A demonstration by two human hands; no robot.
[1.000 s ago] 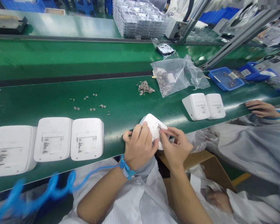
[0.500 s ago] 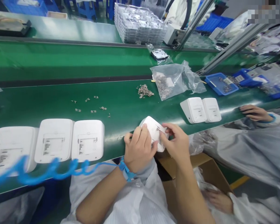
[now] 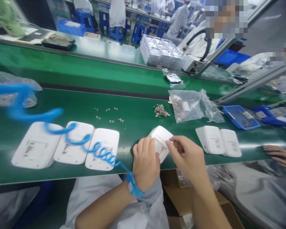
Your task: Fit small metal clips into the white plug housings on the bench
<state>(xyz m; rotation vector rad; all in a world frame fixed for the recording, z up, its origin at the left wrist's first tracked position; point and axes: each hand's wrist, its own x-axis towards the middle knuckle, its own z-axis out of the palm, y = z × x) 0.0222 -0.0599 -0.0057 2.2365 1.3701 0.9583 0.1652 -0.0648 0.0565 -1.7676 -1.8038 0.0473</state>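
A white plastic housing (image 3: 161,133) is tilted on the green table near its front edge, its recessed side facing up. My left hand (image 3: 146,162) is wrapped round its left side and wears a blue wrist strap (image 3: 134,186) with a coiled cord. My right hand (image 3: 187,156) is at the housing's right side, thumb and index finger pinched at the recess; whatever lies between the fingertips is too small to make out. Beyond the housing lies a pile of small metal pieces (image 3: 161,110). Several more metal pieces (image 3: 112,121) are scattered to the left.
Three white housings (image 3: 102,159) stand at left, two more (image 3: 213,140) at right. A clear bag (image 3: 187,105) of metal parts and a blue tray (image 3: 240,117) lie beyond. Another person's hand (image 3: 282,156) rests at the right edge. The blue cord crosses the left housings.
The view has shifted, so the table sits lower and more of the room shows. My right fingers have closed together at the recess. The coiled cord now hangs higher, over the left housings.
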